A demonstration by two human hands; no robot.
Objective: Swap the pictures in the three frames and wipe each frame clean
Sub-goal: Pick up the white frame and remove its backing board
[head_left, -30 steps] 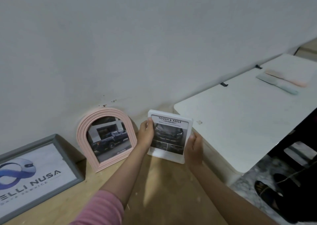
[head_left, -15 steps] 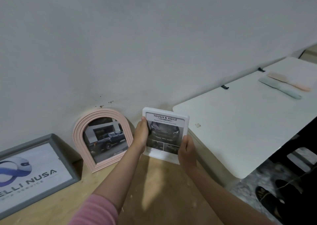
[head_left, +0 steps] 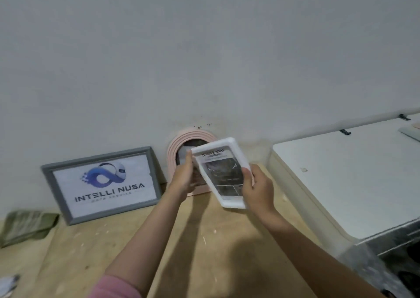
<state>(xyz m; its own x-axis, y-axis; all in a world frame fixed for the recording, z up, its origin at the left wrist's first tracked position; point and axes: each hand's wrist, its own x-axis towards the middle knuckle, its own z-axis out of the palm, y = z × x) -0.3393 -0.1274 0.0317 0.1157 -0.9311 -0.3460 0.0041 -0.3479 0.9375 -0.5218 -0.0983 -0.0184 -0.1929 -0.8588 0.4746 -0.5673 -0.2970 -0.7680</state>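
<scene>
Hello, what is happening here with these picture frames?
A person holds the white frame in both hands, lifted off the wooden floor and tilted. The left hand grips its left edge and the right hand grips its right side. Behind it, the pink arched frame and the grey frame lean against the wall. A green cloth lies at the far left, untouched.

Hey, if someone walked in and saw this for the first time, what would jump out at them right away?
First, the white frame held tilted in mid-air at the centre, the left hand at its left edge and the right hand gripping its right edge. Behind it, a pink arched frame leans on the wall, partly hidden. To the left, a grey frame with a blue logo and the words INTELLI NUSA stands on the wooden surface.
</scene>
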